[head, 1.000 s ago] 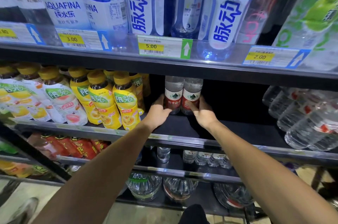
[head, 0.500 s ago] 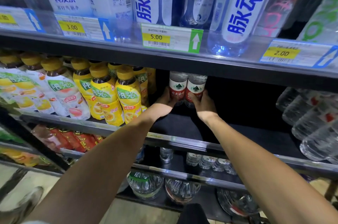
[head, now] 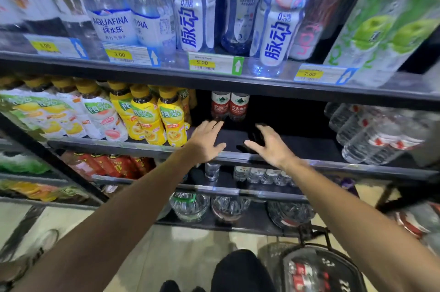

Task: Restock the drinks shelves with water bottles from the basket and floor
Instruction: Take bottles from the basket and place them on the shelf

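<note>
Fingers of both hands are spread and loosely straight, holding nothing: the left hand (head: 206, 141) and the right hand (head: 269, 145) hover palm-down over the front of the dark middle shelf (head: 292, 146), clear of the bottles. Nearest, at the bottom right, a basket (head: 319, 270) holds water bottles with red-and-white labels too blurred to read. Beyond the hands, at the back of the middle shelf, two water bottles (head: 229, 106) stand upright and touching, each with a red label bearing a green mountain mark and the white characters 农夫山泉. Just to their left stand yellow-capped tea bottles (head: 170, 120) with yellow and white labels, and on the same shelf well to the right lie clear bottles (head: 371, 134) with small red marks. On the upper shelf's edge, price tags (head: 215, 65) read 3.00, 5.00 and 2.00, each with an upward arrow. Above them stand AQUAFINA bottles (head: 114, 22), labelled 纯水乐, and blue-lettered 脉动 bottles (head: 276, 36).
</note>
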Action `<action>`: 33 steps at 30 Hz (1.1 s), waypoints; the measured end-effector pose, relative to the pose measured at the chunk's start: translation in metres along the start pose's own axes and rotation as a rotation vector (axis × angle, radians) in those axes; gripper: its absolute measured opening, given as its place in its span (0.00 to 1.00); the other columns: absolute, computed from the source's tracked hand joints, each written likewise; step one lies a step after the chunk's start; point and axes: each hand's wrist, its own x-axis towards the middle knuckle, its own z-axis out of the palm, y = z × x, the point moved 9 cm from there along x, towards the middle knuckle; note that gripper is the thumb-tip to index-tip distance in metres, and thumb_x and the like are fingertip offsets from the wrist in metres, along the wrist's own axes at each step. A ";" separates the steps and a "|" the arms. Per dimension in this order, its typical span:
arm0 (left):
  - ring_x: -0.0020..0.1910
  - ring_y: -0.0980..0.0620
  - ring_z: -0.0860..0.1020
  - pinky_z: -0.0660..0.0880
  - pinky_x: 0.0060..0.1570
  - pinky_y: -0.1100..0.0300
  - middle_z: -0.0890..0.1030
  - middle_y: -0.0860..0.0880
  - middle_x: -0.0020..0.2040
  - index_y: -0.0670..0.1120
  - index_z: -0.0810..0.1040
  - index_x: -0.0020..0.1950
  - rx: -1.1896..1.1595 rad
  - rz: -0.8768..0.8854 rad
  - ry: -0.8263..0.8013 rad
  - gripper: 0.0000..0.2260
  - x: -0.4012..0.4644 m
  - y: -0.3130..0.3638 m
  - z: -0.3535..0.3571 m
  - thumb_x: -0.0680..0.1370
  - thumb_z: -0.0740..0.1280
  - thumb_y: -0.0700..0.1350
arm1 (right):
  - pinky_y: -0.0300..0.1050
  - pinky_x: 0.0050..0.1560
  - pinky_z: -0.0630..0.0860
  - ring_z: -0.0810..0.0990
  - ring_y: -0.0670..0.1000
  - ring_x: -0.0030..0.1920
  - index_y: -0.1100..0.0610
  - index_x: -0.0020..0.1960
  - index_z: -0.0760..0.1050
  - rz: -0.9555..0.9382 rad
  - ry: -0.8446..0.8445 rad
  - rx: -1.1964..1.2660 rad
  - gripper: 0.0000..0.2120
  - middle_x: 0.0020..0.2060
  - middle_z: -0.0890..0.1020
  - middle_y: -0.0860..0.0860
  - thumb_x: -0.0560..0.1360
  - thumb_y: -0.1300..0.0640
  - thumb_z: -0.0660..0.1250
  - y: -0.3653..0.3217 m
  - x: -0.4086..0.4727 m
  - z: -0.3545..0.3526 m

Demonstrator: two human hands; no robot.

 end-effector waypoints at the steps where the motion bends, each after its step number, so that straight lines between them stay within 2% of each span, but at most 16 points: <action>1: 0.81 0.41 0.55 0.52 0.79 0.48 0.59 0.41 0.81 0.41 0.55 0.82 0.017 0.076 0.026 0.32 -0.013 0.012 -0.003 0.83 0.64 0.53 | 0.49 0.80 0.56 0.59 0.56 0.80 0.58 0.81 0.59 -0.008 0.005 -0.015 0.38 0.79 0.62 0.56 0.79 0.40 0.67 -0.002 -0.018 -0.004; 2: 0.81 0.39 0.55 0.52 0.79 0.46 0.59 0.40 0.81 0.40 0.58 0.81 0.031 0.165 0.067 0.32 -0.025 0.026 -0.005 0.83 0.65 0.52 | 0.49 0.80 0.54 0.57 0.55 0.81 0.58 0.81 0.59 -0.014 0.013 -0.033 0.37 0.80 0.61 0.55 0.80 0.41 0.66 -0.001 -0.036 -0.008; 6: 0.74 0.30 0.68 0.65 0.72 0.33 0.73 0.36 0.73 0.37 0.74 0.73 0.107 0.414 0.116 0.28 -0.059 0.081 0.001 0.76 0.74 0.48 | 0.51 0.80 0.54 0.55 0.54 0.81 0.57 0.80 0.61 -0.022 0.027 -0.098 0.35 0.81 0.59 0.53 0.80 0.42 0.66 0.022 -0.109 -0.015; 12: 0.60 0.29 0.80 0.74 0.61 0.30 0.83 0.35 0.61 0.35 0.82 0.62 0.165 0.670 0.000 0.24 -0.105 0.176 0.067 0.71 0.79 0.47 | 0.46 0.79 0.50 0.55 0.54 0.81 0.56 0.81 0.60 0.129 0.024 -0.097 0.33 0.80 0.60 0.54 0.82 0.42 0.64 0.101 -0.230 -0.007; 14: 0.63 0.30 0.79 0.73 0.63 0.31 0.82 0.37 0.63 0.37 0.81 0.65 0.128 0.708 -0.044 0.25 -0.126 0.212 0.099 0.72 0.79 0.46 | 0.46 0.79 0.53 0.57 0.56 0.80 0.57 0.80 0.61 0.188 -0.003 -0.031 0.32 0.79 0.63 0.55 0.82 0.43 0.64 0.131 -0.278 0.000; 17: 0.73 0.35 0.72 0.63 0.74 0.37 0.76 0.40 0.71 0.41 0.75 0.72 0.115 0.728 -0.140 0.26 -0.158 0.262 0.157 0.78 0.73 0.50 | 0.44 0.77 0.57 0.62 0.54 0.78 0.57 0.79 0.63 0.342 0.012 0.049 0.32 0.78 0.66 0.54 0.82 0.43 0.64 0.182 -0.367 0.008; 19: 0.78 0.40 0.65 0.57 0.78 0.44 0.70 0.45 0.77 0.46 0.68 0.78 0.201 0.725 -0.266 0.27 -0.183 0.294 0.204 0.82 0.65 0.55 | 0.43 0.76 0.60 0.66 0.53 0.76 0.56 0.79 0.65 0.428 0.048 0.123 0.31 0.77 0.69 0.54 0.81 0.42 0.65 0.214 -0.434 0.013; 21: 0.81 0.45 0.58 0.52 0.79 0.50 0.62 0.49 0.81 0.50 0.59 0.82 0.268 0.721 -0.393 0.29 -0.208 0.321 0.246 0.84 0.58 0.59 | 0.40 0.71 0.62 0.70 0.53 0.74 0.55 0.77 0.67 0.521 0.080 0.192 0.30 0.75 0.72 0.53 0.81 0.40 0.64 0.246 -0.500 0.021; 23: 0.82 0.48 0.55 0.50 0.80 0.51 0.58 0.50 0.82 0.50 0.56 0.83 0.301 0.724 -0.504 0.29 -0.229 0.349 0.277 0.84 0.56 0.60 | 0.42 0.71 0.64 0.70 0.54 0.73 0.54 0.78 0.66 0.641 0.090 0.244 0.31 0.75 0.71 0.53 0.80 0.39 0.64 0.281 -0.561 0.034; 24: 0.81 0.48 0.56 0.52 0.80 0.51 0.59 0.50 0.82 0.49 0.57 0.82 0.315 0.743 -0.541 0.29 -0.240 0.364 0.288 0.84 0.58 0.59 | 0.45 0.72 0.66 0.71 0.55 0.73 0.55 0.78 0.66 0.713 0.090 0.274 0.32 0.75 0.71 0.54 0.80 0.39 0.64 0.298 -0.588 0.042; 25: 0.80 0.47 0.62 0.58 0.78 0.51 0.64 0.48 0.80 0.48 0.62 0.81 0.292 0.796 -0.524 0.29 -0.248 0.381 0.292 0.83 0.62 0.57 | 0.48 0.71 0.69 0.72 0.56 0.72 0.55 0.77 0.67 0.781 0.096 0.305 0.31 0.73 0.73 0.54 0.80 0.39 0.64 0.312 -0.612 0.049; 27: 0.68 0.42 0.78 0.75 0.66 0.48 0.78 0.43 0.69 0.43 0.75 0.73 0.248 0.897 -0.500 0.28 -0.260 0.413 0.303 0.75 0.76 0.50 | 0.51 0.65 0.75 0.77 0.57 0.67 0.54 0.74 0.70 0.878 0.155 0.361 0.27 0.69 0.78 0.55 0.80 0.40 0.65 0.334 -0.648 0.057; 28: 0.66 0.43 0.79 0.76 0.64 0.51 0.80 0.43 0.68 0.42 0.76 0.71 0.252 0.910 -0.524 0.28 -0.259 0.425 0.311 0.74 0.77 0.49 | 0.50 0.63 0.76 0.78 0.58 0.66 0.54 0.74 0.71 0.912 0.182 0.376 0.26 0.68 0.79 0.55 0.80 0.41 0.66 0.345 -0.660 0.059; 30: 0.74 0.47 0.71 0.66 0.73 0.55 0.73 0.46 0.75 0.45 0.69 0.77 0.285 0.882 -0.580 0.28 -0.252 0.437 0.320 0.80 0.68 0.54 | 0.47 0.61 0.74 0.78 0.57 0.66 0.54 0.75 0.70 0.958 0.179 0.398 0.28 0.69 0.78 0.55 0.80 0.40 0.65 0.356 -0.667 0.070; 33: 0.76 0.48 0.66 0.60 0.75 0.58 0.69 0.46 0.77 0.47 0.64 0.80 0.270 0.859 -0.665 0.28 -0.220 0.447 0.349 0.82 0.63 0.56 | 0.46 0.62 0.72 0.77 0.56 0.68 0.54 0.75 0.70 1.020 0.168 0.465 0.29 0.71 0.76 0.54 0.80 0.39 0.65 0.379 -0.661 0.089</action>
